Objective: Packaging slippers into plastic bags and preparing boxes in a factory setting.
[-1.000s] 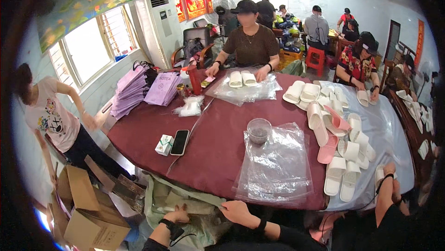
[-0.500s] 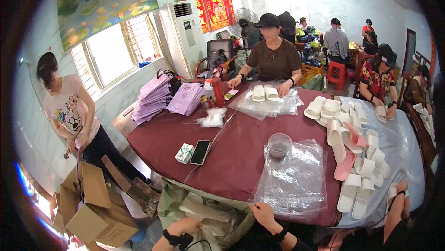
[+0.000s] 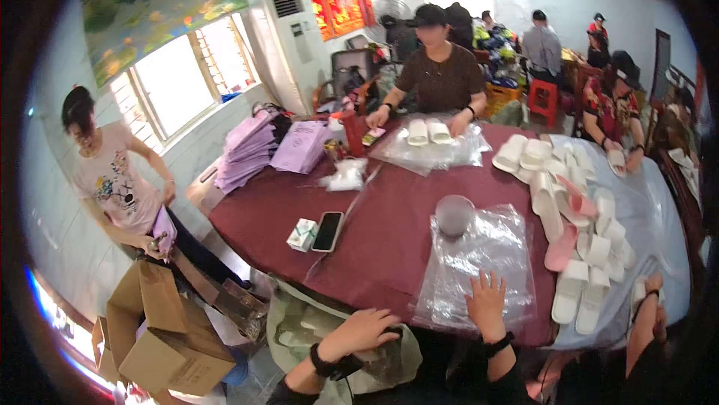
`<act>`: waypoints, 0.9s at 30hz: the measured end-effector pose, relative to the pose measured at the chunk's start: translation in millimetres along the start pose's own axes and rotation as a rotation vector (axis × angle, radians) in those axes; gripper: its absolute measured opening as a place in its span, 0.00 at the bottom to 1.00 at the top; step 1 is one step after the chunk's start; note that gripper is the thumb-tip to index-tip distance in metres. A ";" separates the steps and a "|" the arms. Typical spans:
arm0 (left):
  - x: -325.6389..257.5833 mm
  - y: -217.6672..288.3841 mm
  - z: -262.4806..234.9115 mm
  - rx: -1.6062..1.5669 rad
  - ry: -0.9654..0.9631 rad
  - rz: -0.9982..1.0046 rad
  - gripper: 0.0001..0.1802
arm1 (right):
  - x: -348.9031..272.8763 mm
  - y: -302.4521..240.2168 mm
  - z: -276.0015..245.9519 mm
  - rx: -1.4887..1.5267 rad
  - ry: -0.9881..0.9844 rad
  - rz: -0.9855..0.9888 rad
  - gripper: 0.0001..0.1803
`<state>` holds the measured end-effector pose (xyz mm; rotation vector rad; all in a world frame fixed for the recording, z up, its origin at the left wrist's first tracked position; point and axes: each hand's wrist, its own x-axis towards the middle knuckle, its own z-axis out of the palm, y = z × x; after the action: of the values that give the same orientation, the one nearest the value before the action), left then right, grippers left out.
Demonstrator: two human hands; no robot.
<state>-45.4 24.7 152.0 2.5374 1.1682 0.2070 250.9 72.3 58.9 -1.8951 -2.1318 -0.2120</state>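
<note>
My right hand [image 3: 487, 300] lies with fingers spread over the near part of a stack of clear plastic bags [image 3: 503, 244] on the table. Nothing is in it. Off to its left, my left hand [image 3: 365, 329] is above a pale green sack [image 3: 288, 320] at the table's near edge. Its fingers stretch toward the right, and I see nothing held. A round tub [image 3: 454, 216] stands on the far left part of the bags, weighing on them.
White and pink slippers [image 3: 573, 279] cover the right side. A phone [image 3: 327, 231], small box [image 3: 302, 234] and lilac packages [image 3: 301, 147] lie leftward. A co-worker [image 3: 438, 68] sits opposite; another [image 3: 123, 180] stands by an opened carton [image 3: 176, 337]. A neighbour's hands [image 3: 651, 296] are at right.
Both my hands have risen from the sack and table edge; the right has opened and reached onto the bags. The standing co-worker's arms have moved, and the whole view has shifted slightly.
</note>
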 end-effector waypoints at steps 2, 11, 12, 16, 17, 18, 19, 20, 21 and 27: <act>35.5 10.7 9.3 0.021 -0.022 0.040 0.24 | -8.4 5.7 12.2 -0.005 -0.111 0.052 0.28; 142.6 21.8 111.2 0.273 0.146 -0.103 0.32 | -31.5 22.2 19.6 0.029 -0.297 0.201 0.33; 146.6 21.2 120.5 0.300 0.175 -0.119 0.32 | -34.5 27.1 18.5 0.039 -0.307 0.208 0.34; 150.7 32.5 133.7 0.236 0.088 -0.123 0.32 | -47.4 41.1 24.9 0.027 -0.281 0.196 0.36; 150.2 30.8 140.1 0.236 0.092 -0.101 0.32 | -48.8 39.2 20.2 0.007 -0.305 0.193 0.36; 147.8 26.1 148.0 0.240 0.094 -0.109 0.32 | -46.2 37.2 16.9 -0.001 -0.294 0.211 0.36; 144.2 21.6 154.4 0.245 0.092 -0.124 0.33 | -44.9 33.0 16.5 0.007 -0.332 0.191 0.36; 144.1 21.4 157.0 0.242 0.093 -0.102 0.33 | -46.3 32.5 17.2 0.012 -0.370 0.178 0.35; 144.1 21.3 158.5 0.250 0.112 -0.106 0.34 | -48.1 33.0 17.6 0.025 -0.361 0.182 0.35; 149.2 34.6 147.5 0.277 0.185 -0.006 0.33 | -50.8 25.3 18.7 -0.007 -0.365 0.201 0.36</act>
<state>116.1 81.2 25.7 2.8030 1.3576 0.3023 279.0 32.9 23.8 -2.2787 -2.1300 0.1823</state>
